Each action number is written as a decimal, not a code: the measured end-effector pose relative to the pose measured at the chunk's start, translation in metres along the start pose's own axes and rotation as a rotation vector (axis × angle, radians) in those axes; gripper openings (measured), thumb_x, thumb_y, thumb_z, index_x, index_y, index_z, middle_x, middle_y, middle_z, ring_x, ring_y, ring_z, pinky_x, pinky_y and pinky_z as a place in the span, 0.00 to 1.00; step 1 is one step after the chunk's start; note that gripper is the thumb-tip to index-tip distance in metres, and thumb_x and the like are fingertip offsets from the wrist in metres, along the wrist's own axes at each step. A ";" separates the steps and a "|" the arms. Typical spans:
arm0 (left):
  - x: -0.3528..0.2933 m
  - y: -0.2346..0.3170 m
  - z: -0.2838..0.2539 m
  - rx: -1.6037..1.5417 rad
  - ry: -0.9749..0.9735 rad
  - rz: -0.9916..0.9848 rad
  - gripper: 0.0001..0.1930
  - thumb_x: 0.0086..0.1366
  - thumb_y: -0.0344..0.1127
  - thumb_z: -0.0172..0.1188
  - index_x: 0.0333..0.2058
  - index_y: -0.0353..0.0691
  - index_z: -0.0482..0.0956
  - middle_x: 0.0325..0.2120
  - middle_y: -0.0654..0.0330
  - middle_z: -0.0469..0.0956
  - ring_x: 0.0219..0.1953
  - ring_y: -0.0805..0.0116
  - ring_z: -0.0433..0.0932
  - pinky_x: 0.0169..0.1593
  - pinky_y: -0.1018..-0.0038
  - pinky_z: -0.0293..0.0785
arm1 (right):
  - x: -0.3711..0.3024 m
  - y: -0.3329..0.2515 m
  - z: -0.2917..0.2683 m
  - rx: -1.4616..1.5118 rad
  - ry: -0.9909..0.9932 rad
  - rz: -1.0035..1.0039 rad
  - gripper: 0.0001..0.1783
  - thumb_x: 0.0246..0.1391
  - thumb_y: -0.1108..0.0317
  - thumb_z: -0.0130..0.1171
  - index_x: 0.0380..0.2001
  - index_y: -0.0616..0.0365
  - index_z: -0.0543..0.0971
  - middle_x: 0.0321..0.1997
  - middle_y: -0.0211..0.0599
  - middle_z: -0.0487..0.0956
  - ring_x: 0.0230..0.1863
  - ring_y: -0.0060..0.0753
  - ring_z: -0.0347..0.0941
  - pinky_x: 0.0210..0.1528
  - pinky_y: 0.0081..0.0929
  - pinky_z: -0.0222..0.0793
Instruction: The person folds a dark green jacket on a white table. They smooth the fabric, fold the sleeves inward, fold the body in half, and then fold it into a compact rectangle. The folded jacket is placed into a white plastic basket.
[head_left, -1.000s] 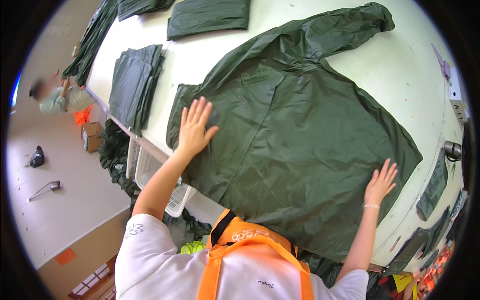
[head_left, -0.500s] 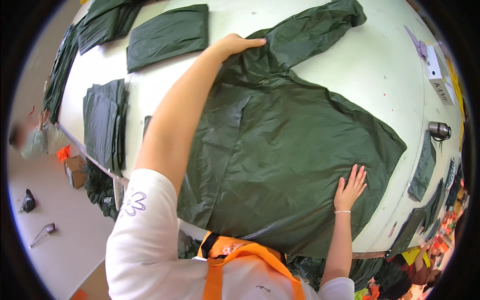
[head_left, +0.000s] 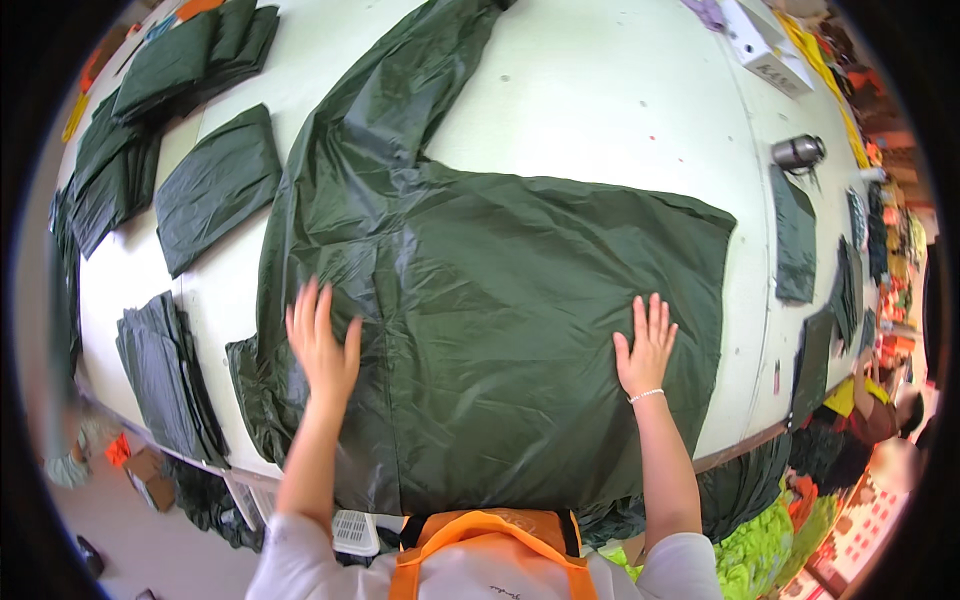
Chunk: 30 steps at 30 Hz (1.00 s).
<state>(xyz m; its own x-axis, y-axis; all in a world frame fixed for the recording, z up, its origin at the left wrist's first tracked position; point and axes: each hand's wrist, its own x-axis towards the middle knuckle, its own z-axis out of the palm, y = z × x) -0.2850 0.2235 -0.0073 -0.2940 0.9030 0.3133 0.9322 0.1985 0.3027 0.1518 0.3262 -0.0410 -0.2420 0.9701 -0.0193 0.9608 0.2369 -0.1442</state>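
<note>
Nearest are the person's white shirt (head_left: 450,580), with a short line of small dark script on the chest, and an orange apron (head_left: 490,528), whose top panel may carry faint print, too washed out to make out. Both hands are flat and wide, palms down over a dark green garment (head_left: 540,330) spread on the pale table (head_left: 590,120). The left hand (head_left: 325,345) is near its left side, by a lengthwise seam, fingers well parted. The right hand (head_left: 646,348), with a thin pale bracelet (head_left: 646,396) at the wrist, is toward the garment's right side, thumb out and fingers slightly apart. The garment's near edge reaches the person's waist; a sleeve (head_left: 400,100) stretches away at the upper left.

A white basket (head_left: 356,533) sits below the table edge. To the left on the table lie a stack of folded green pieces (head_left: 168,375) and a single folded bundle (head_left: 220,190), with more folded bundles (head_left: 118,180) beyond. On the right are a folded green strip (head_left: 795,235), then a metal flask (head_left: 798,153). Farther off, a white box (head_left: 765,50) bears dark block letters on one side.
</note>
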 end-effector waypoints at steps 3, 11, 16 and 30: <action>-0.123 -0.007 -0.041 -0.007 -0.029 -0.172 0.22 0.57 0.28 0.55 0.52 0.37 0.69 0.55 0.51 0.67 0.60 0.52 0.62 0.64 0.52 0.47 | -0.004 -0.014 -0.012 -0.126 -0.052 0.061 0.35 0.56 0.51 0.50 0.65 0.49 0.56 0.70 0.42 0.50 0.71 0.48 0.41 0.68 0.53 0.34; -0.231 -0.013 -0.071 0.107 -0.418 -0.312 0.35 0.58 0.42 0.57 0.62 0.37 0.55 0.64 0.45 0.48 0.65 0.43 0.47 0.65 0.48 0.42 | -0.156 -0.057 -0.029 -0.038 -0.177 0.146 0.43 0.53 0.46 0.53 0.67 0.49 0.50 0.71 0.52 0.40 0.70 0.61 0.33 0.64 0.65 0.34; -0.200 -0.031 -0.053 0.130 -0.327 -0.187 0.34 0.60 0.45 0.52 0.62 0.37 0.53 0.64 0.44 0.47 0.66 0.44 0.46 0.65 0.49 0.42 | -0.155 -0.048 -0.005 -0.105 -0.151 0.250 0.43 0.54 0.43 0.50 0.67 0.45 0.47 0.72 0.48 0.40 0.71 0.56 0.33 0.63 0.67 0.36; -0.104 -0.015 -0.013 0.256 -0.058 -0.045 0.32 0.62 0.48 0.53 0.61 0.41 0.57 0.64 0.49 0.52 0.65 0.50 0.50 0.63 0.46 0.43 | -0.083 -0.067 -0.033 -0.007 -0.025 -0.059 0.40 0.56 0.42 0.48 0.67 0.42 0.49 0.70 0.47 0.50 0.70 0.57 0.42 0.64 0.64 0.38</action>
<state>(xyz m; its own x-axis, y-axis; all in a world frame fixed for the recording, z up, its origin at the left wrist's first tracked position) -0.2715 0.1213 -0.0329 -0.3304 0.9100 0.2503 0.9438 0.3221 0.0748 0.1117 0.2317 0.0032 -0.3015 0.9528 -0.0357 0.9456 0.2940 -0.1392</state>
